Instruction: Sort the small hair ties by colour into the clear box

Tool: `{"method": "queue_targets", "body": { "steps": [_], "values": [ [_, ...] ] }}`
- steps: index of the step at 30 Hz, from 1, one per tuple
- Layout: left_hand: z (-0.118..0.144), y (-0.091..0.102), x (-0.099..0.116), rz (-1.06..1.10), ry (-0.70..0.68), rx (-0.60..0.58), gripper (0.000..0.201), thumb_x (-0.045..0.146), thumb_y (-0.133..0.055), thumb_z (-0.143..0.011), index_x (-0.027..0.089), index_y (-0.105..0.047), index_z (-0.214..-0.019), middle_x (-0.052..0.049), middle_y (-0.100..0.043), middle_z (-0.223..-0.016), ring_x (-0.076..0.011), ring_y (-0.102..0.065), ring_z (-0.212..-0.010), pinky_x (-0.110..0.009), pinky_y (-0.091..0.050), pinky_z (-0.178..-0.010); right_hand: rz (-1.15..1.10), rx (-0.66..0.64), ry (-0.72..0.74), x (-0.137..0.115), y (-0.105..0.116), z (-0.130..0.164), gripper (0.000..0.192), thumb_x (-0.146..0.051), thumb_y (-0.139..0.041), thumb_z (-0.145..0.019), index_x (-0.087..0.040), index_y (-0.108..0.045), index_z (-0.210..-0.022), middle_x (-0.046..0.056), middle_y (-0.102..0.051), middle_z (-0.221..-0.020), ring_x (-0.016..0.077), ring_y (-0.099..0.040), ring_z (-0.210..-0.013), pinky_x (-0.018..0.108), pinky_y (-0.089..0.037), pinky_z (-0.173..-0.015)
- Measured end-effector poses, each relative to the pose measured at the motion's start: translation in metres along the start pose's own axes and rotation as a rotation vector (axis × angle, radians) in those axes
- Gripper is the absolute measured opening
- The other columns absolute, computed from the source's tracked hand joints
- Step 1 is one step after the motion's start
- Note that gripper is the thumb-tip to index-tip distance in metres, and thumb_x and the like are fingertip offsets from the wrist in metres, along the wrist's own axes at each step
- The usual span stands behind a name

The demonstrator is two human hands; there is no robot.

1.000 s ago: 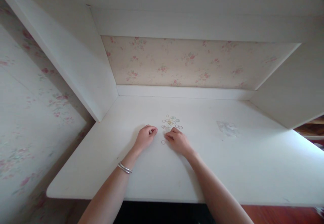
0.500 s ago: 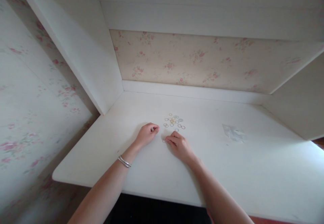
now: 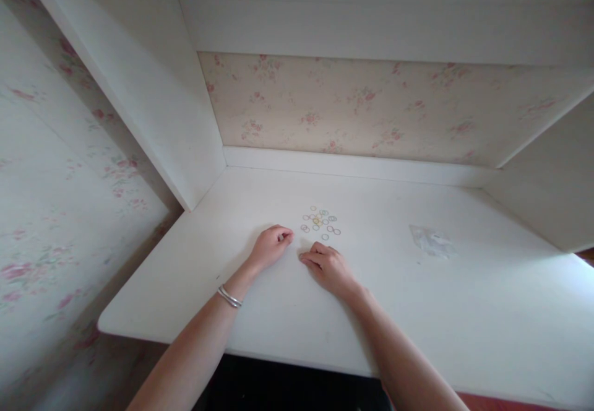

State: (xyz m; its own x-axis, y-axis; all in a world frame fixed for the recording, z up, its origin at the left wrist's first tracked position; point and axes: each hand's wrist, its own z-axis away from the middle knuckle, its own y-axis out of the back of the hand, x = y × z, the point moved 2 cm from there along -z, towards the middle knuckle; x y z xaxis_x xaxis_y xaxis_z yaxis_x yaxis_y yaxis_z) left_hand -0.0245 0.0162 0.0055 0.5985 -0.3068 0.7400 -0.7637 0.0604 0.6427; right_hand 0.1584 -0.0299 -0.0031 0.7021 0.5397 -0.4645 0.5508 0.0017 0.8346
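Several thin small rings [image 3: 325,237] lie loosely grouped on the white desktop, some pale and a few yellowish, some overlapping. Just left of them rests my left hand [image 3: 271,245], thumb and forefinger pressed together in a pinch. Whatever sits between those fingertips is too small to make out. In front of the rings, my right hand [image 3: 327,267] is closed with its fingertips down near the desktop, pointing left. Its fingers hide anything held in them. A small gap separates the two hands.
To the right on the desktop [image 3: 260,203] lies a crumpled clear plastic bag [image 3: 432,241]. A white side panel [image 3: 185,108] rises at the left, and a shelf [image 3: 348,27] hangs over the back. The desk's front edge runs beneath my forearms.
A small pale ring that showed at my right fingertips is no longer visible. Both hands have stayed nearly in place. The view has shifted slightly.
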Motion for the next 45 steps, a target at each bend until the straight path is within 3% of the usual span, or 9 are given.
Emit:
{"method": "queue_targets", "body": {
  "steps": [18, 27, 34, 40, 45],
  "values": [
    [0.001, -0.004, -0.001, -0.079, -0.048, -0.017, 0.022, 0.032, -0.049, -0.085, 0.022, -0.068, -0.089, -0.002, -0.066, -0.088, -0.0146, -0.059, -0.081, -0.025, -0.046, -0.075, 0.011, 0.021, -0.088, -0.001, 0.001, -0.002, 0.024, -0.024, -0.042, -0.093, -0.025, -0.066, -0.094, 0.002, -0.056, -0.086, 0.0118, -0.056, -0.075, 0.023, -0.041, -0.072],
    [-0.007, -0.009, 0.002, -0.219, -0.04, -0.01, 0.02, 0.03, -0.048, -0.086, 0.022, -0.067, -0.089, -0.002, -0.065, -0.091, -0.0149, -0.06, -0.083, -0.025, -0.046, -0.076, -0.006, 0.047, -0.109, 0.0, -0.001, -0.003, 0.021, -0.023, -0.046, -0.09, -0.026, -0.067, -0.091, 0.002, -0.057, -0.086, 0.012, -0.057, -0.076, 0.022, -0.041, -0.07],
    [-0.028, -0.026, 0.008, -0.243, -0.072, -0.024, 0.02, 0.028, -0.048, -0.086, 0.026, -0.065, -0.099, -0.001, -0.063, -0.104, -0.0142, -0.061, -0.085, -0.025, -0.046, -0.077, -0.227, 0.17, -0.156, 0.007, 0.003, -0.006, 0.022, -0.025, -0.047, -0.089, -0.023, -0.068, -0.084, 0.002, -0.057, -0.08, 0.0116, -0.054, -0.07, 0.023, -0.041, -0.067],
    [-0.032, -0.028, 0.004, -0.281, -0.114, -0.041, 0.018, 0.029, -0.049, -0.087, 0.024, -0.066, -0.089, -0.002, -0.061, -0.096, -0.0137, -0.06, -0.08, -0.025, -0.045, -0.073, -0.361, 0.357, -0.375, 0.018, 0.014, -0.008, 0.026, -0.034, -0.048, -0.086, -0.02, -0.069, -0.081, 0.003, -0.057, -0.075, 0.0141, -0.053, -0.067, 0.026, -0.042, -0.064],
    [-0.029, -0.027, 0.002, -0.258, -0.173, -0.037, 0.018, 0.024, -0.047, -0.088, 0.02, -0.064, -0.084, -0.003, -0.059, -0.092, -0.0136, -0.058, -0.082, -0.025, -0.045, -0.074, -0.419, 0.367, -0.417, 0.021, 0.013, -0.009, 0.028, -0.039, -0.049, -0.084, -0.021, -0.07, -0.08, 0.003, -0.059, -0.074, 0.0149, -0.053, -0.067, 0.027, -0.041, -0.063]
  ]
}}
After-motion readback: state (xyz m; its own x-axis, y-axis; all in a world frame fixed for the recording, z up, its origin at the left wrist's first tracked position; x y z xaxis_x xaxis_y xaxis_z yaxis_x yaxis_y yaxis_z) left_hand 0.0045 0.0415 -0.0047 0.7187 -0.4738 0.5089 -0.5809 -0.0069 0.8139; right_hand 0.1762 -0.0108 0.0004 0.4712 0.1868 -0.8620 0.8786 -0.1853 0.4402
